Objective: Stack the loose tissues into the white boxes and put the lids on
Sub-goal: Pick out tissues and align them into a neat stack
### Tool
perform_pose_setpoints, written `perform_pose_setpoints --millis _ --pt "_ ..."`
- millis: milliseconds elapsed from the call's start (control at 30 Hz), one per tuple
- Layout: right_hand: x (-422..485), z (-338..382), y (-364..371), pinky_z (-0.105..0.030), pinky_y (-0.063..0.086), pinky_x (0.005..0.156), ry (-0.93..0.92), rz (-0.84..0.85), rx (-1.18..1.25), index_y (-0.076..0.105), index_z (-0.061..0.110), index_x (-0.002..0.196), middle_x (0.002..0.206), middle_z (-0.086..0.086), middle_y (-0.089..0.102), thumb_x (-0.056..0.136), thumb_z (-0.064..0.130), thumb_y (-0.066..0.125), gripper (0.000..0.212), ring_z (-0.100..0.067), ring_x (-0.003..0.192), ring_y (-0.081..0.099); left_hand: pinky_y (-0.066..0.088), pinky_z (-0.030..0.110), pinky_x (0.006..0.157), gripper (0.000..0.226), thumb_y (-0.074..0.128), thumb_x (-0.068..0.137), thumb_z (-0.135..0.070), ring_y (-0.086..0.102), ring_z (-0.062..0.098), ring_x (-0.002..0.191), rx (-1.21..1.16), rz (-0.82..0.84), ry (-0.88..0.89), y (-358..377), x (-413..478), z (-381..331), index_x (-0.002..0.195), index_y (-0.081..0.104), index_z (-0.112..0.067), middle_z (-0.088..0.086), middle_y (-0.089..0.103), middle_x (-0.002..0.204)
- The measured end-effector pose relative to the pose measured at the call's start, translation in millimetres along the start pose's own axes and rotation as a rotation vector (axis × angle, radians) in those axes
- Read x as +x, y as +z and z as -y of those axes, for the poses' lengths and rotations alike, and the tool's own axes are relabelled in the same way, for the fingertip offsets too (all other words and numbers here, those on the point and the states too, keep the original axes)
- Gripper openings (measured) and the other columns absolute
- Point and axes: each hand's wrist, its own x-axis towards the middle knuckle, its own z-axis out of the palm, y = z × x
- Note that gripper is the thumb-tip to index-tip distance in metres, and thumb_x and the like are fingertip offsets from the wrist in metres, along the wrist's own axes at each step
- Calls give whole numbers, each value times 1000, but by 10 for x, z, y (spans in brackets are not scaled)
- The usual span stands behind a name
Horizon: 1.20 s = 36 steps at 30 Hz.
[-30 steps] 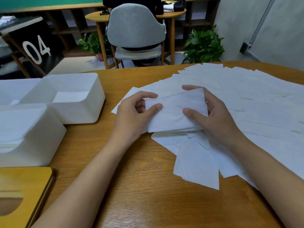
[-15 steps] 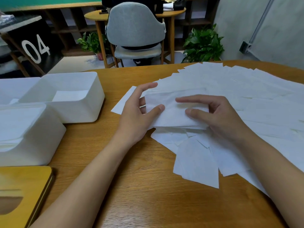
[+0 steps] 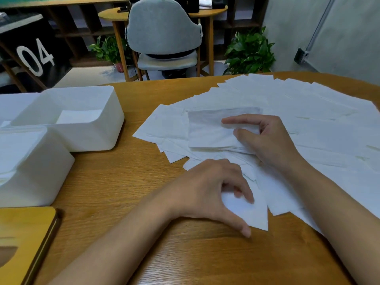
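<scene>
Right hand [image 3: 267, 140] pinches tissue stack [image 3: 209, 134]; left hand [image 3: 211, 190] touches loose tissue [image 3: 246, 211].

on the wooden table [image 3: 127, 182]: white boxes [image 3: 96, 130], two in plain view, a third shape at its left edge unclear; wooden lid [image 3: 24, 233], one; loose tissues [image 3: 308, 112], too many to count. over the table: hands, two, left hand [image 3: 207, 192] and right hand [image 3: 271, 140]. beyond the table: grey chair [image 3: 162, 27], one; potted plants [image 3: 249, 52], two.

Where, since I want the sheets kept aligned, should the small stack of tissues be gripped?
Pinch the stack at its right short end, coming from the right, as the right hand does. It lies flat and thin on loose sheets, so an end pinch probably keeps it together.
</scene>
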Motion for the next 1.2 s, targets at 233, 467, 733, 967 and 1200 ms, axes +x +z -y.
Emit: perform_pose_setpoints --millis 233,467,733,967,1200 --pt "6 5 7 -15 48 100 -4 10 -16 82 27 108 113 18 77 95 -4 63 38 3 115 66 36 9 72 8 86 87 -22 61 3 89 -40 -21 16 22 3 27 94 84 -21 -14 70 89" --pt "-13 26 -9 -24 50 102 -9 47 1 82 22 107 111 14 79 96 0 65 30 -1 114 68 51 27 76 9 75 92 -10 68 8 83 -208 -264 -65 -116 -22 81 90 76 -19 -9 75 85" --pt "-47 98 -19 -42 54 95 117 67 261 84 19 103 107 -8 80 95 65 52 57 -27 106 74 47 18 69 20 71 92 3 66 4 79 -379 -705 -131 -323 -18 302 104 77 -12 -1 77 93" --pt "-51 111 -5 -18 56 74 -12 75 99 82 19 94 91 6 81 91 21 78 6 -10 86 77 57 30 79 23 65 94 0 72 9 93 -462 -914 -273 -457 -58 358 107 77 -14 0 78 101" --pt "-65 102 1 -16 53 72 17 132 49 82 16 94 89 5 80 94 13 76 7 -8 83 75 62 26 77 23 82 90 -19 77 14 97 -547 -658 -320 -466 -93 244 113 78 -15 -4 81 105"
